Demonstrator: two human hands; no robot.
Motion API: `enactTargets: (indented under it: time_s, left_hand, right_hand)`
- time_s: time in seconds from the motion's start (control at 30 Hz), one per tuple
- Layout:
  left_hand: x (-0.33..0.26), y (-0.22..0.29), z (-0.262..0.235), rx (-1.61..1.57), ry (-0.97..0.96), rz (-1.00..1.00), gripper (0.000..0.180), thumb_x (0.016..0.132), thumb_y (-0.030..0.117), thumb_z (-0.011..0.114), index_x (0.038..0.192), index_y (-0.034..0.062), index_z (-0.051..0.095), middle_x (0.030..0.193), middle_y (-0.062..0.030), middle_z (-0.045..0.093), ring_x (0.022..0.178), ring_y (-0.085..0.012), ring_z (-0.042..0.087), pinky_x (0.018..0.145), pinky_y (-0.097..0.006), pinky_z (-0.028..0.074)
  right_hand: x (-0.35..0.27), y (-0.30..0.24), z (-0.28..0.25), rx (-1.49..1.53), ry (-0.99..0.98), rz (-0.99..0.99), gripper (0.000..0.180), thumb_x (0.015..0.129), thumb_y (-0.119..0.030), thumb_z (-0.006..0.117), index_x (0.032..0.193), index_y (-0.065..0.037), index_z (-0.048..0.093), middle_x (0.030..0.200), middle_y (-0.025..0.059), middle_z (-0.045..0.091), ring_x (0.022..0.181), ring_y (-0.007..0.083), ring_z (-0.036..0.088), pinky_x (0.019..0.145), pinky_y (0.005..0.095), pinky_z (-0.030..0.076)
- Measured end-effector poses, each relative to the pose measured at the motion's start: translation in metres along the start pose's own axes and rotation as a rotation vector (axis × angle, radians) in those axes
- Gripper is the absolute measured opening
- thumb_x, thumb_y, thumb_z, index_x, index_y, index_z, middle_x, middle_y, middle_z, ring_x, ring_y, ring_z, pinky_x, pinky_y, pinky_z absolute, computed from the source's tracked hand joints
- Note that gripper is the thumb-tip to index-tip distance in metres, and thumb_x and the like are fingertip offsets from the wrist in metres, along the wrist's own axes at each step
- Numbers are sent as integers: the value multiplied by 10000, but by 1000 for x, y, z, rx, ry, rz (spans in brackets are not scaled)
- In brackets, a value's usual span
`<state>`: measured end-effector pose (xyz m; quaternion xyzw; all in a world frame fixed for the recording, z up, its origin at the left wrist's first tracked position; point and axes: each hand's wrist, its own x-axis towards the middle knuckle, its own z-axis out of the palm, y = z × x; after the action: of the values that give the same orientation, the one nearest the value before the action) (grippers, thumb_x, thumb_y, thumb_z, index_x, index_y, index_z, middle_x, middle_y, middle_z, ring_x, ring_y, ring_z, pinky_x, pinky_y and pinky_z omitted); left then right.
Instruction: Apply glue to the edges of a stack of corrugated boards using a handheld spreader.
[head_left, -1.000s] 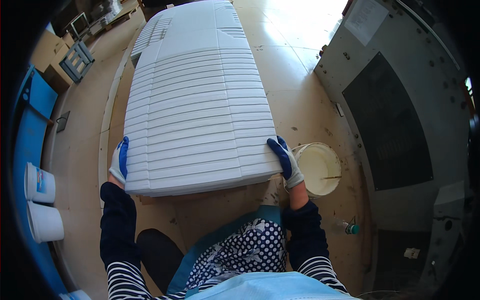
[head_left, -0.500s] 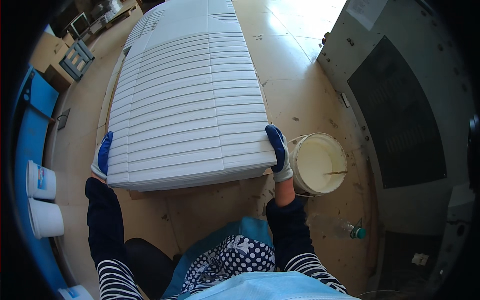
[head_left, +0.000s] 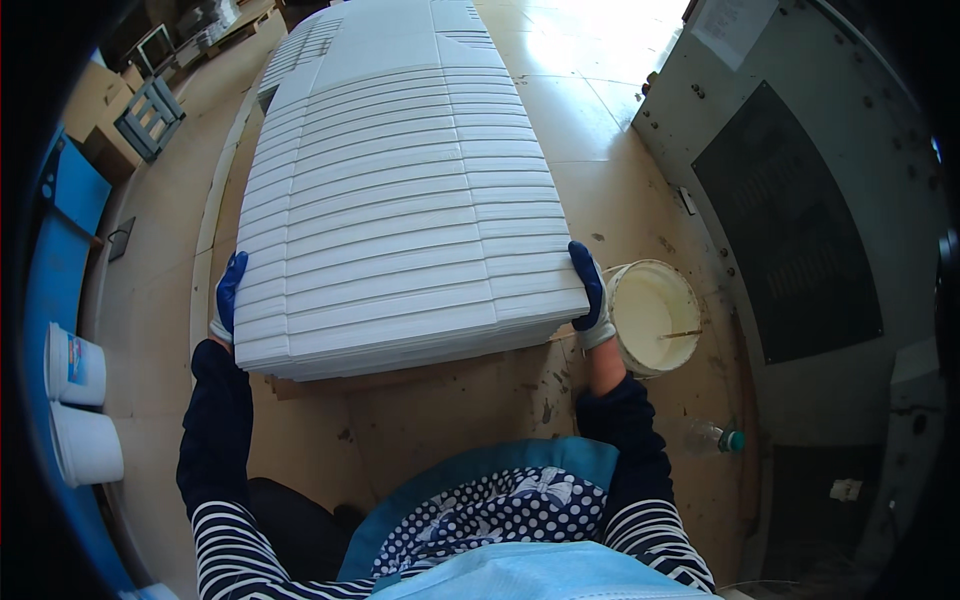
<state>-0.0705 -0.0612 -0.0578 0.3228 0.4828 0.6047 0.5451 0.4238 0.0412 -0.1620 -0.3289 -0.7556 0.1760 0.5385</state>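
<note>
A long stack of white cardboard sheets (head_left: pixel 390 230), laid in overlapping rows like shingles, stretches away in front of me. My left hand (head_left: pixel 231 290), in a blue and white glove, presses along the near left edge of the stack with its fingers pointing forward. On the opposite edge, near the right corner, my right hand (head_left: pixel 590 290) grips in a matching glove. Both palms face inward with the sheets between them. The fingertips are partly hidden against the sides.
Beside my right hand stands a white bucket (head_left: pixel 655 318) with pale contents and a stick. A clear bottle (head_left: pixel 712 437) lies nearer. A grey machine (head_left: pixel 800 220) borders the right. On the left are white tubs (head_left: pixel 88 445), a blue bench (head_left: pixel 80 210) and a cardboard box (head_left: pixel 98 105).
Both hands and the near end of the stack have moved to the right. The right hand is now closer to the bucket, and more of the stack's base shows at the left.
</note>
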Motion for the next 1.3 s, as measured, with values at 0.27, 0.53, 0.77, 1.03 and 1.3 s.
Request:
enactTargets:
  time_s: [0.27,0.53,0.77,1.03,1.3]
  left_hand:
    - [5,-19,-58,-177,-51,-8,394,845,297,496,1134,29,491,1029,-114,559,921,-182,557,845,-285,443]
    - [7,-51,-71,33,-72,95,343,875,255,453,1115,17,508,1039,-112,556,935,-183,551,844,-291,447]
    - [16,-104,-50,396,-200,414,366,894,249,420,1170,12,461,1118,-157,524,1020,-216,513,892,-318,423]
    - [4,-109,-1,-52,-46,-35,432,895,300,404,1192,-13,430,1197,-167,477,1065,-221,480,937,-295,369]
    - [13,-116,-3,-65,-77,14,498,886,344,407,1255,11,367,1242,-149,442,1104,-226,455,959,-309,351]
  right_hand:
    - [-30,-21,15,37,199,174,338,849,-126,473,1164,-4,476,1099,104,536,1002,219,513,879,320,402]
    - [-219,-121,-5,279,530,917,256,839,-146,550,1065,-26,531,909,28,568,727,103,554,627,225,464]
    - [-293,-75,-96,91,681,1090,356,817,-147,569,1141,-32,479,1001,58,560,604,100,518,494,210,426]
    - [-298,-18,-124,-115,489,1168,580,764,-170,629,1256,-42,350,1011,78,555,592,121,528,468,229,425]
    - [-258,51,-144,206,197,1394,612,646,-178,723,1163,-62,417,910,100,558,641,201,571,431,283,449]
